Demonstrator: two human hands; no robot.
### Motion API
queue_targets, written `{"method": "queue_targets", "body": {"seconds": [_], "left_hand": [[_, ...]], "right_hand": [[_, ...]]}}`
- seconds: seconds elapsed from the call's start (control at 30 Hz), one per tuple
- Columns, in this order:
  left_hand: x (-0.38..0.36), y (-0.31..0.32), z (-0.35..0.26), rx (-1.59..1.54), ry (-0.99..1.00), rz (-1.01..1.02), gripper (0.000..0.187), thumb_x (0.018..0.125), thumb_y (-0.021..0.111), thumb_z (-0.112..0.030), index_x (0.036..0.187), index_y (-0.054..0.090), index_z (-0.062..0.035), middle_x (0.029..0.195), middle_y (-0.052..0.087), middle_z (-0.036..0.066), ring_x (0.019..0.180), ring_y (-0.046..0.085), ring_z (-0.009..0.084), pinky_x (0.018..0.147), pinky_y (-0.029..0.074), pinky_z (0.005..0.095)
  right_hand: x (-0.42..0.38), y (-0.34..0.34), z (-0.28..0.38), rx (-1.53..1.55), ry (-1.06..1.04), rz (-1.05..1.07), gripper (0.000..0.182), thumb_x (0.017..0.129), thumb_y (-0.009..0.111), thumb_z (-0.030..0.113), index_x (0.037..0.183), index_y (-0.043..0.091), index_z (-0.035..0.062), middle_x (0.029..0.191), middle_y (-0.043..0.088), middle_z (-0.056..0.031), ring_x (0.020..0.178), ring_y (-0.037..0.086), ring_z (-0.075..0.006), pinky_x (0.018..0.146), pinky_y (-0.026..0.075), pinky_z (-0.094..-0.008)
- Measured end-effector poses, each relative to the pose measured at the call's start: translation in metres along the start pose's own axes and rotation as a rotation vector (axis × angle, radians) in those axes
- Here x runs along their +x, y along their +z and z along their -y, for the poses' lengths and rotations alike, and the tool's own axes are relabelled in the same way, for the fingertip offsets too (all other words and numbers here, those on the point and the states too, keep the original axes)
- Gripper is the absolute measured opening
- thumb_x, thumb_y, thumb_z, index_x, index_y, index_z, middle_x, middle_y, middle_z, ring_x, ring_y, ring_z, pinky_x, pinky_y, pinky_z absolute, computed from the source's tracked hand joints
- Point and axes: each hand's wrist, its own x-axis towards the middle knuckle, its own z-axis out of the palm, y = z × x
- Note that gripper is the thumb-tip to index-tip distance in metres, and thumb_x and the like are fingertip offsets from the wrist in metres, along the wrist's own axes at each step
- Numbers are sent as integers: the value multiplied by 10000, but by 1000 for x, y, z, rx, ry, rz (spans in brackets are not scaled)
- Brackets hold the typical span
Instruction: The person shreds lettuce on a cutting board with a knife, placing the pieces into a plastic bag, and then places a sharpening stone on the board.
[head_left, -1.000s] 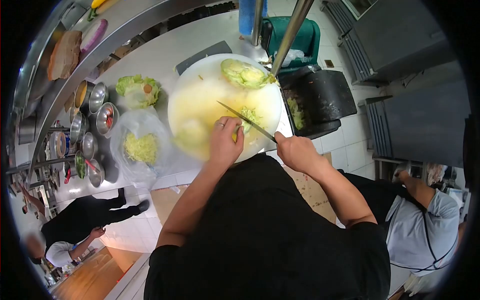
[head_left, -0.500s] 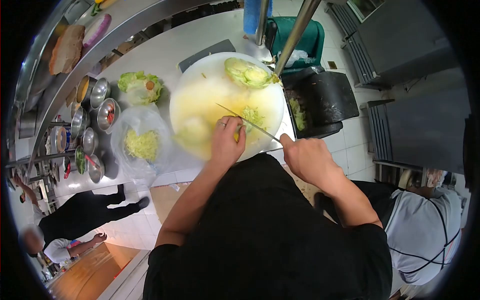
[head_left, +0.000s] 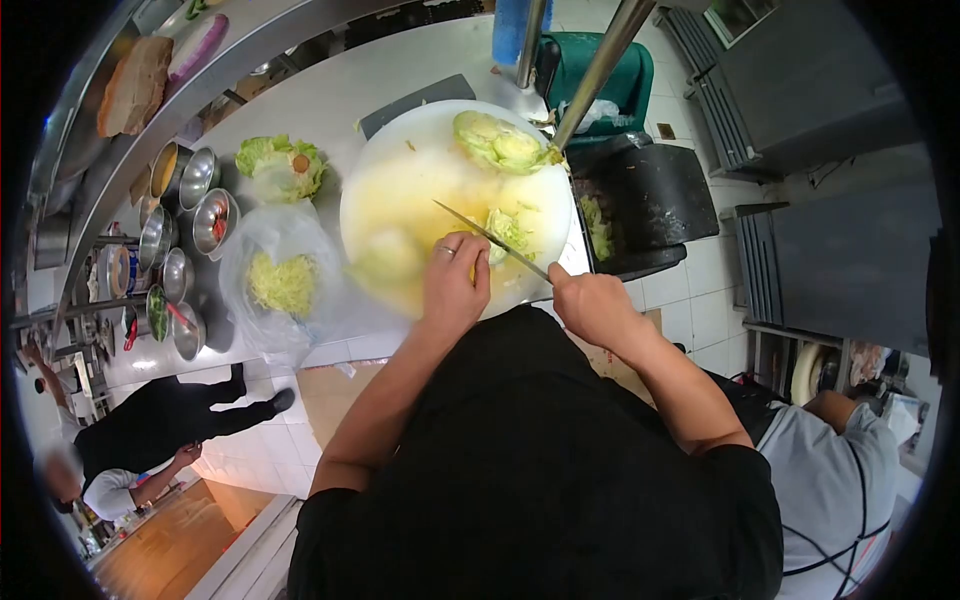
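Observation:
My right hand is wrapped round the handle of a long kitchen knife, whose blade points up and left across a round white cutting board. Curled fingers of my left hand, with a ring on one, press down close beside the blade on a piece of lettuce mostly hidden under them. Thin lettuce shreds lie on the far side of the blade. A cut lettuce head rests at the board's upper edge. Left of my left hand sits a pale, blurred lettuce chunk.
A plastic bag of shredded lettuce and another lettuce stand left of the board. Several metal bowls line the left. A black bin is at right. One co-worker stands left, another is low at right.
My right hand and the knife handle have shifted slightly left, and the shreds beside the blade look more spread. My left hand stays put. The co-worker at right has moved lower.

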Motion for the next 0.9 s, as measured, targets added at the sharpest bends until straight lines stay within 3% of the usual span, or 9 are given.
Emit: {"method": "queue_targets", "body": {"seconds": [0.2,0.3,0.4,0.5,0.7,0.8,0.9], "left_hand": [[-3,3,2,-15,-12,-7,113,882,667,47,967,634,-19,960,646,166,930,640,375,815,517,447],[-2,1,0,-11,-2,-13,116,877,674,50,959,629,-18,964,647,164,931,637,372,820,514,445],[-4,2,2,-16,2,-25,121,873,677,52,959,632,-21,964,647,164,933,634,373,825,512,446],[-5,3,2,-2,12,-33,128,870,681,55,959,634,-25,964,648,166,935,634,375,825,512,446],[-9,7,4,-3,22,-74,128,872,684,53,969,641,-18,988,657,171,953,639,376,823,516,443],[-10,5,2,-2,24,-73,134,874,682,54,983,646,-15,1004,657,173,957,640,376,827,518,445],[-12,7,1,15,27,-96,138,877,677,56,991,651,-17,1013,651,177,959,638,378,832,519,448]], "right_hand": [[-22,-60,13,-28,-47,50,120,919,607,110,1000,571,30,651,691,-169,598,717,-344,543,559,-447],[-9,-12,3,-30,-22,39,115,916,611,105,996,569,34,648,689,-168,597,718,-342,536,557,-442],[-3,-11,-5,-54,-28,54,107,914,609,101,987,562,38,640,685,-165,601,721,-338,537,558,-438],[-17,-54,11,-66,-57,77,108,917,604,103,992,564,36,633,683,-156,600,723,-335,536,561,-431],[0,7,-6,-50,-45,24,108,901,614,96,982,565,44,621,680,-135,586,719,-327,539,563,-407],[-12,-46,11,-133,-79,73,111,898,612,89,989,569,42,623,681,-139,586,720,-325,541,564,-404],[-19,-55,18,-96,-69,38,120,896,607,87,1000,574,38,628,684,-143,590,723,-323,542,565,-400]]}}
